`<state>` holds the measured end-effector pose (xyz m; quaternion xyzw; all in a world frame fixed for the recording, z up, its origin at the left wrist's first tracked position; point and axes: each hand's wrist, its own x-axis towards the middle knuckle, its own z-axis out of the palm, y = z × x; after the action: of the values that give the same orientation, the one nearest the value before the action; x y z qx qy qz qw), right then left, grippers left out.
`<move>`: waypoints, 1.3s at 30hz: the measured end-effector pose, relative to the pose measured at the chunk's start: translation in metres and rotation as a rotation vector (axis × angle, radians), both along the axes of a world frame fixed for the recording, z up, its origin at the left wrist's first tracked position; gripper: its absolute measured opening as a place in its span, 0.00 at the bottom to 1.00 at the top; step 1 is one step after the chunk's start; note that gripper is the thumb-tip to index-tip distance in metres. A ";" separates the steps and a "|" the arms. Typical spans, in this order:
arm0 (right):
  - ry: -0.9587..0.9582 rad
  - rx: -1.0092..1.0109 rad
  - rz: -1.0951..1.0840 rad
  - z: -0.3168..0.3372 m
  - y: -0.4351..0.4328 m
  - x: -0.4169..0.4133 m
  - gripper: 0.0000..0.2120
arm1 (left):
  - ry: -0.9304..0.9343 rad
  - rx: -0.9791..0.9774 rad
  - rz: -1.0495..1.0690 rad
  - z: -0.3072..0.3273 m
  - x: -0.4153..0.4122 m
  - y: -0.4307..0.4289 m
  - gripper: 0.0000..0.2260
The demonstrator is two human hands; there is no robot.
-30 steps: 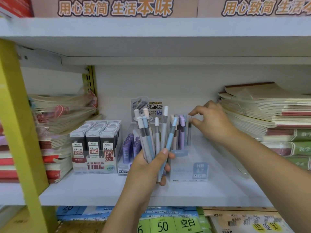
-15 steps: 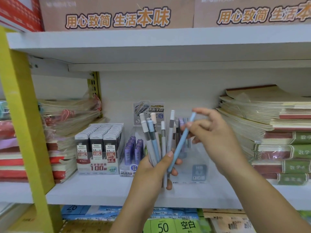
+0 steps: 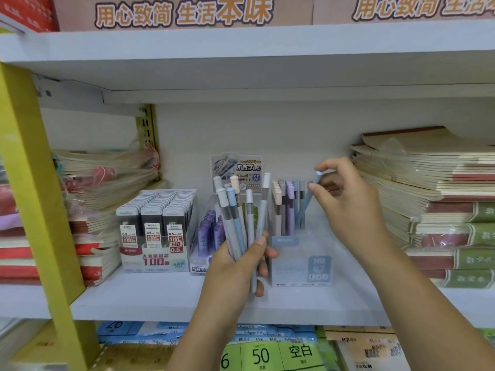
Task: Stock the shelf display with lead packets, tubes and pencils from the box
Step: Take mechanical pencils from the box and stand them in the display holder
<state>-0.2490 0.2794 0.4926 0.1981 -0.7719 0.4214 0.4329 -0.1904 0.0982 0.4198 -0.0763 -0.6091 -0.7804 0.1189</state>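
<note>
Pale-blue pencil; pastel pencil bundle; purple tubes; yellow upright; white shelf.

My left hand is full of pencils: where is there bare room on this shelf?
The shelf's front strip before the lead box is bare, as is the patch between the pencil holder and the right notebook stack. Crowded: lead box, tube rack and holder side by side.
</note>
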 end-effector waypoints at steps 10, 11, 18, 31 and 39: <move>-0.097 0.075 -0.044 -0.004 0.001 -0.007 0.12 | 0.008 0.005 -0.021 -0.003 -0.001 -0.001 0.06; -0.105 0.067 -0.040 -0.005 0.000 -0.008 0.10 | 0.009 0.004 -0.021 -0.003 -0.001 -0.001 0.06; -0.068 0.083 -0.109 -0.002 -0.003 -0.015 0.08 | 0.015 -0.008 -0.023 -0.003 -0.001 0.000 0.07; -0.140 0.130 -0.112 0.008 -0.002 -0.023 0.11 | 0.008 -0.002 -0.018 -0.003 -0.002 0.001 0.06; -0.169 0.239 -0.161 0.014 -0.003 -0.025 0.06 | 0.003 -0.011 -0.016 -0.002 0.000 0.001 0.06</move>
<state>-0.2742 0.2763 0.5064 0.1496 -0.8635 0.3055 0.3724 -0.1902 0.0988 0.4175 -0.0831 -0.6128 -0.7777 0.1130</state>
